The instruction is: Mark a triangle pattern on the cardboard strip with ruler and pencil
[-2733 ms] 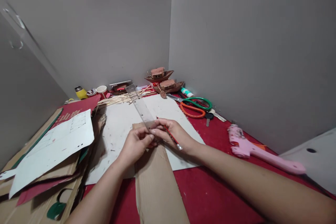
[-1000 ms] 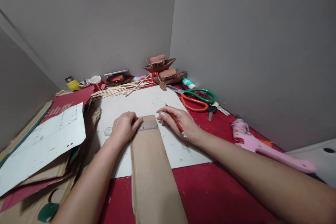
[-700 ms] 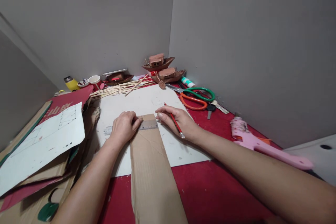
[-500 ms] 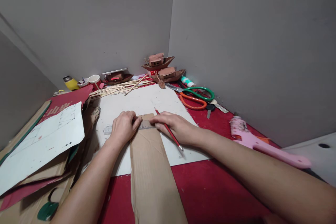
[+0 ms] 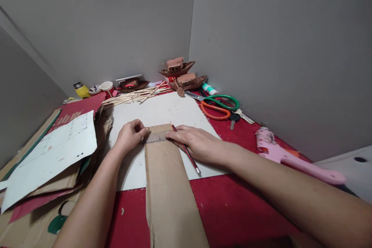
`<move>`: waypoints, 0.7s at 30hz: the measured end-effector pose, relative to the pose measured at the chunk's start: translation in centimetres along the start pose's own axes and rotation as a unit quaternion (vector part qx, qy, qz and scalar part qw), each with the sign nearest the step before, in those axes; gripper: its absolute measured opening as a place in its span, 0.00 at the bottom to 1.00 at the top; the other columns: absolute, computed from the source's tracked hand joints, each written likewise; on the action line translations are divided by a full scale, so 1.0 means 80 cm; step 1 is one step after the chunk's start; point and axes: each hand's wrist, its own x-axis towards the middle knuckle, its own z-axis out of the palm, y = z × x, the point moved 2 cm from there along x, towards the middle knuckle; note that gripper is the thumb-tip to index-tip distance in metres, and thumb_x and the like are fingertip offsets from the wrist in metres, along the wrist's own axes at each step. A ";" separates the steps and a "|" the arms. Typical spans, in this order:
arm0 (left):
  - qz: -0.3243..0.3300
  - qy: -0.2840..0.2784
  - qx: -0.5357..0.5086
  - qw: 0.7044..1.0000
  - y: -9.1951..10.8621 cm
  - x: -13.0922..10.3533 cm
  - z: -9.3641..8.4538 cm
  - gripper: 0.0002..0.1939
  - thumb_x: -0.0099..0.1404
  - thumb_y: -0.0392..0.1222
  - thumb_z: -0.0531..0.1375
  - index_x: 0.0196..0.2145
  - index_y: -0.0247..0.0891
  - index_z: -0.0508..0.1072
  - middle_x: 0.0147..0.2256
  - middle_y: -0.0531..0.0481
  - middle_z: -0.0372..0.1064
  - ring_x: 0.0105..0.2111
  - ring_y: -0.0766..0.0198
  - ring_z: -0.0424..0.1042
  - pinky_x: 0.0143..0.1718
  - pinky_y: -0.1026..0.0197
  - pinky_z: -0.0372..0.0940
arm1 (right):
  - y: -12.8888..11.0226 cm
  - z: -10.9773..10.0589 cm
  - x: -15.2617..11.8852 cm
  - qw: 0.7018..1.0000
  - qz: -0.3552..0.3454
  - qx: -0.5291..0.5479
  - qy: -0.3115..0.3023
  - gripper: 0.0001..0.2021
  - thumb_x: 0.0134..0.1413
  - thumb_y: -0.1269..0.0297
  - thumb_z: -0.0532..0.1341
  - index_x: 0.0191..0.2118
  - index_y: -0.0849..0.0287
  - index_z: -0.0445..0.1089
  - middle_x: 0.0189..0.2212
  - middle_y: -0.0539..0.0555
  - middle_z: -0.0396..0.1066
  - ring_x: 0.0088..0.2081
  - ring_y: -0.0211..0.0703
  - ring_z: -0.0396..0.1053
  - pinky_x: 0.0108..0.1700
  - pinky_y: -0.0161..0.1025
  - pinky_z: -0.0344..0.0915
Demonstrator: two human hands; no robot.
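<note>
A long strip of brown cardboard (image 5: 171, 197) runs from the near edge up over a white sheet (image 5: 133, 114). Across its far end lies a clear ruler (image 5: 157, 137). My left hand (image 5: 130, 136) pinches the ruler's left part at the strip's left edge, thumb and forefinger together. Resting on the ruler's right part, my right hand (image 5: 199, 144) presses with its fingertips. A dark red pencil (image 5: 190, 157) is tucked in that hand, tip pointing away and butt toward me. The ruler's right end is hidden under the fingers.
Scissors with green and orange handles (image 5: 216, 110), keys (image 5: 233, 120) and a pink glue gun (image 5: 302, 166) lie to the right. Behind are wooden sticks (image 5: 136, 96), model boats (image 5: 187, 81) and cups (image 5: 106, 88). Cardboard pieces under a marked paper (image 5: 55, 155) fill the left; green tape (image 5: 56, 224) sits nearer.
My left hand has moved left along the ruler to the strip's edge, uncovering more of the ruler. My right hand stays on it with the pencil. The view has shifted slightly.
</note>
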 end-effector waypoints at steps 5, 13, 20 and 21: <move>0.014 -0.107 -0.094 0.990 -0.005 -0.001 -0.010 0.14 0.54 0.51 0.63 0.33 0.39 0.70 0.29 0.53 0.70 0.29 0.63 0.68 0.32 0.62 0.62 | 0.003 0.006 0.002 1.000 -0.007 0.009 0.020 0.17 0.67 0.68 0.50 0.55 0.53 0.70 0.44 0.60 0.71 0.46 0.50 0.69 0.46 0.43 0.64; 0.024 -0.153 -0.093 0.984 -0.013 -0.004 -0.025 0.14 0.52 0.42 0.65 0.37 0.39 0.72 0.34 0.52 0.72 0.36 0.60 0.69 0.41 0.57 0.63 | 0.004 0.010 0.002 0.999 -0.012 0.012 0.032 0.18 0.67 0.68 0.50 0.56 0.55 0.70 0.43 0.62 0.71 0.45 0.52 0.70 0.46 0.46 0.65; 0.026 -0.162 -0.099 0.982 -0.017 -0.003 -0.026 0.14 0.53 0.42 0.63 0.39 0.38 0.72 0.35 0.50 0.73 0.36 0.59 0.71 0.41 0.57 0.64 | 0.004 0.011 0.001 0.999 -0.011 0.000 0.030 0.18 0.68 0.68 0.50 0.57 0.55 0.70 0.44 0.62 0.71 0.47 0.52 0.70 0.47 0.46 0.66; 0.027 -0.160 -0.099 0.982 -0.017 -0.003 -0.026 0.13 0.53 0.41 0.63 0.38 0.38 0.73 0.35 0.50 0.73 0.36 0.59 0.71 0.40 0.57 0.65 | 0.004 0.011 0.001 1.000 -0.012 0.001 0.028 0.18 0.67 0.68 0.50 0.57 0.56 0.70 0.45 0.62 0.71 0.47 0.52 0.70 0.48 0.46 0.66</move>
